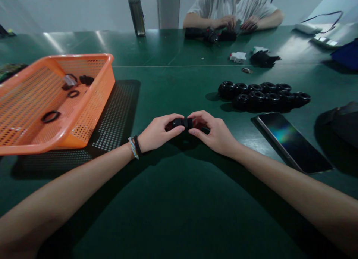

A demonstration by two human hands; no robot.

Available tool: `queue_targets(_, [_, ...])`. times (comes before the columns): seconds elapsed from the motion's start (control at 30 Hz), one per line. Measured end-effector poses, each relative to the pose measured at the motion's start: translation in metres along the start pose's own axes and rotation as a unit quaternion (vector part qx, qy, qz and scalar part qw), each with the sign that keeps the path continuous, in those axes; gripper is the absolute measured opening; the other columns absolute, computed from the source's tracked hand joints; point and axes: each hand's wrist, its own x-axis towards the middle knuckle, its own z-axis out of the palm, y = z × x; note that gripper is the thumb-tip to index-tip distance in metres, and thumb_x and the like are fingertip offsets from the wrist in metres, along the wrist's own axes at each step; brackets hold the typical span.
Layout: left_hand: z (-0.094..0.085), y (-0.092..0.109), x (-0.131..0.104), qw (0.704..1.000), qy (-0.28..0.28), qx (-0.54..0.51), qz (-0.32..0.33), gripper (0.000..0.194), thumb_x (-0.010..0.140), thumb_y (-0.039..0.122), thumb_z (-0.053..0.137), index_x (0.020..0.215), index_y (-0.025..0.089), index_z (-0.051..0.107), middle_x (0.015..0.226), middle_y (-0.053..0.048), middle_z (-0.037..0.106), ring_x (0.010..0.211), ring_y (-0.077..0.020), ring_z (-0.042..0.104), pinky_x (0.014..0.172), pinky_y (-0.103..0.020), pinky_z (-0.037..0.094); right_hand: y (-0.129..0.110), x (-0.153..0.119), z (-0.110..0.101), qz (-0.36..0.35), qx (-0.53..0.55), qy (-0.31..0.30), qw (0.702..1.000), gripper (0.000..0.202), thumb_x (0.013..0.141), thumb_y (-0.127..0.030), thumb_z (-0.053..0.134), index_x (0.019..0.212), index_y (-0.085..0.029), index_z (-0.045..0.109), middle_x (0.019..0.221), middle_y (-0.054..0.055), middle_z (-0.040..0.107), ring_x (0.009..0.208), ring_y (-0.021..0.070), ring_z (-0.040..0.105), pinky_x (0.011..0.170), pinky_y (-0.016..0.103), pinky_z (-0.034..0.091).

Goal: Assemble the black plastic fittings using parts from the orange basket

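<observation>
A small black plastic part (183,122), roundish with a ridged middle, lies between my two hands over the green table (179,199). My left hand (163,131) pinches its left end between thumb and fingers. From the other side, my right hand (214,133) grips the right end the same way. Whether it is one piece or two joined pieces I cannot tell. To the right, several glossy black round parts (256,98) with holes in their tops stand in two rows.
An orange perforated basket (65,137) on the left holds black rings (50,116) and small pieces. A phone (293,141) lies near my right forearm. Across the table sit a bottle (136,14), a power tool (203,34), small white parts (237,57) and a person (232,9) handling something.
</observation>
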Motion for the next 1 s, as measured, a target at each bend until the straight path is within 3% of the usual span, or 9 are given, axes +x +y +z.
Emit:
queue_targets(0.7, [0.0000,-0.0014,0.0000,1.000,-0.004,0.002,-0.009,0.036,0.081,0.035,0.050,0.108,0.013,0.059,0.088,-0.004,0.065,0.070,-0.0133,0.056,0.062,-0.023,0.043,-0.0008,0.0012,0.0005,0.030,-0.016,0.000,0.999,0.020,0.079,-0.028,0.056,0.097,-0.018,0.055,0.069,-0.001,0.064,0.062,0.0149,0.060,0.060,0.028,0.047])
queue_targets(1.0, [-0.0007,0.0003,0.0013,1.000,-0.009,-0.010,-0.014,0.038,0.081,0.036,0.049,0.109,0.012,0.059,0.087,-0.004,0.065,0.068,-0.0126,0.055,0.060,-0.022,0.043,-0.0018,-0.0001,-0.0006,0.020,0.001,0.010,1.000,0.022,0.080,-0.029,0.056,0.100,-0.020,0.053,0.076,0.001,0.062,0.069,0.0155,0.060,0.064,0.030,0.049])
